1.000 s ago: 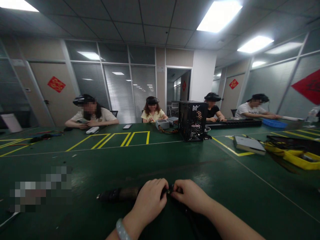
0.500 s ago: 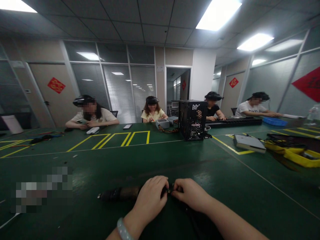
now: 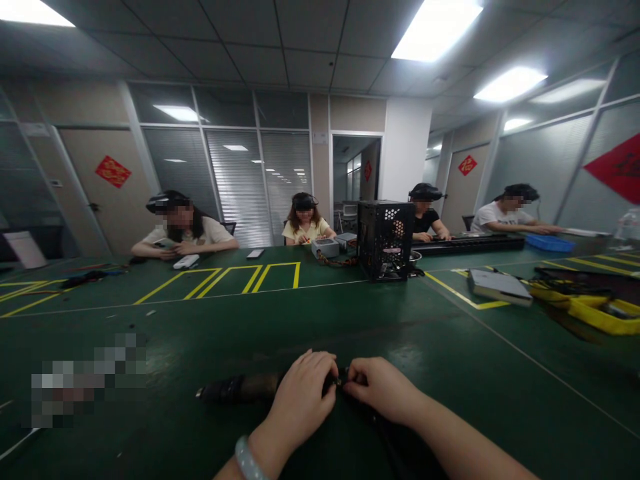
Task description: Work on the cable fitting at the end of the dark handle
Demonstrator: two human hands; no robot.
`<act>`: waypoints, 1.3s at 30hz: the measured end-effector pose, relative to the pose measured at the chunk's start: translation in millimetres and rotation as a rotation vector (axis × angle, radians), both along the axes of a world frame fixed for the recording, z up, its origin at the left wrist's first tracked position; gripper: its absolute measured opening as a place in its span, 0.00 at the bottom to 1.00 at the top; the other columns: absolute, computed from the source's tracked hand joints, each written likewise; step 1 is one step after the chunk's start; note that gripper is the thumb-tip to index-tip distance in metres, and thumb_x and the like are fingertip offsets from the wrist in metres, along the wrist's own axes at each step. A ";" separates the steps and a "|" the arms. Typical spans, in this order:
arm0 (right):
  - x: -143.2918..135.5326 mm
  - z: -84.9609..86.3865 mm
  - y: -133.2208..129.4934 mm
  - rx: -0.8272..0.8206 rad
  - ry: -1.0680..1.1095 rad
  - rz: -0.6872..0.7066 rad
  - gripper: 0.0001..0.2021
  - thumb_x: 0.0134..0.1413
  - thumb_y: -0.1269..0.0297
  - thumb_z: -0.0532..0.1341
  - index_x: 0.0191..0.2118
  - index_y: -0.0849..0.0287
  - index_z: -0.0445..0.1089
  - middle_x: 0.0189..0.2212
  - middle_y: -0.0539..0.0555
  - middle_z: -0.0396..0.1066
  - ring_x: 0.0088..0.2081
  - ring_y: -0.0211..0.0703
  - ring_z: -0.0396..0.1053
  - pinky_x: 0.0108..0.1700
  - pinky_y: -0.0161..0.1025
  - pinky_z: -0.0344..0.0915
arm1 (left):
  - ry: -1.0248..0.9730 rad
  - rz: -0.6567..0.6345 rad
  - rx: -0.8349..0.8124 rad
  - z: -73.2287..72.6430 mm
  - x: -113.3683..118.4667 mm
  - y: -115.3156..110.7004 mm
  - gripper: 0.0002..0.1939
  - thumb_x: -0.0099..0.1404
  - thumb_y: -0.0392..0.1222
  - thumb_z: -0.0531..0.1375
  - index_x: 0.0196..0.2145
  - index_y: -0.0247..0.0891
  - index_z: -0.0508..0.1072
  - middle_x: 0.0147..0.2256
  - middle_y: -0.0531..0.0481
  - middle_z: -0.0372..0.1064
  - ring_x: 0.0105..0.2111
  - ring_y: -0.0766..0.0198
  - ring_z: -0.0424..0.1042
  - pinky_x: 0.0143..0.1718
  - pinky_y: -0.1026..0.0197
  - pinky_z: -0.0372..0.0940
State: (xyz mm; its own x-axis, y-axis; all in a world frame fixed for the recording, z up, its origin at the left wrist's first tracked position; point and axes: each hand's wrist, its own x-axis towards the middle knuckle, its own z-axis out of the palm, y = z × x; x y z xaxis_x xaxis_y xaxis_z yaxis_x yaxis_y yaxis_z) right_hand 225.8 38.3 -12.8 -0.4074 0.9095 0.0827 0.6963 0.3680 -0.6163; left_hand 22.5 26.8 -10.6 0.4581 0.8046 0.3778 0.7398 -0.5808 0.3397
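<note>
A dark electric screwdriver (image 3: 240,389) with a brownish middle lies along the green table (image 3: 210,333), its metal tip toward the left. My left hand (image 3: 305,393) is closed over its right-hand end, hiding that part. Close by, my right hand (image 3: 383,388) pinches the plug end of a black cord (image 3: 383,427), which trails down under my right forearm. Between the fingertips of both hands a small brass-coloured piece shows, too small to tell whether cord and screwdriver are joined.
Beyond my hands stands a black computer case (image 3: 383,240) beside a grey power supply box (image 3: 325,249). To the right are a flat silver device (image 3: 500,287) and a yellow bin (image 3: 607,317). Several people wearing headsets sit along the far side. A blurred-out patch covers something at left.
Almost nothing differs. Both hands stay at the screwdriver's right-hand end, with only a very slight shift of the fingers.
</note>
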 end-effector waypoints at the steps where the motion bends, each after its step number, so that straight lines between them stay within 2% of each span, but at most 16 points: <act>1: 0.0 0.4 -0.2 0.000 -0.001 0.000 0.05 0.53 0.62 0.61 0.33 0.56 0.73 0.27 0.48 0.73 0.27 0.36 0.66 0.26 0.31 0.52 | -0.003 0.000 -0.001 0.4 0.3 -0.2 0.08 0.59 0.34 0.57 0.37 0.44 0.67 0.47 0.53 0.69 0.52 0.60 0.65 0.61 0.48 0.51; 9: -0.2 0.6 -0.9 -0.019 0.003 0.002 0.06 0.53 0.61 0.61 0.34 0.56 0.73 0.27 0.47 0.73 0.27 0.36 0.67 0.26 0.31 0.52 | 0.012 0.022 -0.027 2.4 1.0 -2.9 0.10 0.57 0.33 0.56 0.37 0.43 0.67 0.49 0.53 0.68 0.52 0.58 0.64 0.58 0.50 0.54; 17: 0.0 -2.3 1.0 -0.015 0.011 0.007 0.05 0.53 0.62 0.62 0.34 0.56 0.73 0.27 0.48 0.73 0.27 0.36 0.67 0.26 0.31 0.52 | -0.005 0.019 -0.030 2.2 1.8 -1.8 0.06 0.59 0.36 0.57 0.36 0.43 0.67 0.45 0.52 0.69 0.49 0.58 0.66 0.55 0.51 0.57; 23: 0.5 -0.9 0.6 -0.013 0.021 0.014 0.06 0.53 0.61 0.62 0.34 0.56 0.73 0.27 0.47 0.73 0.27 0.36 0.67 0.26 0.30 0.52 | 0.012 0.026 -0.025 3.7 1.8 -2.7 0.10 0.58 0.33 0.56 0.38 0.43 0.67 0.48 0.52 0.68 0.51 0.59 0.65 0.58 0.51 0.55; 32: 0.0 1.5 -0.7 -0.025 -0.012 0.006 0.06 0.54 0.61 0.61 0.35 0.56 0.73 0.27 0.48 0.73 0.28 0.36 0.67 0.26 0.31 0.52 | 0.014 0.024 -0.042 4.6 1.7 -2.9 0.08 0.59 0.36 0.56 0.38 0.43 0.68 0.48 0.51 0.69 0.51 0.57 0.65 0.58 0.50 0.54; 39: -0.3 4.4 -2.1 -0.045 -0.016 0.013 0.06 0.54 0.62 0.61 0.35 0.56 0.73 0.28 0.48 0.74 0.28 0.36 0.68 0.26 0.31 0.52 | 0.034 0.023 -0.060 7.7 1.5 -4.2 0.09 0.58 0.33 0.55 0.37 0.43 0.68 0.48 0.52 0.68 0.51 0.58 0.65 0.57 0.51 0.55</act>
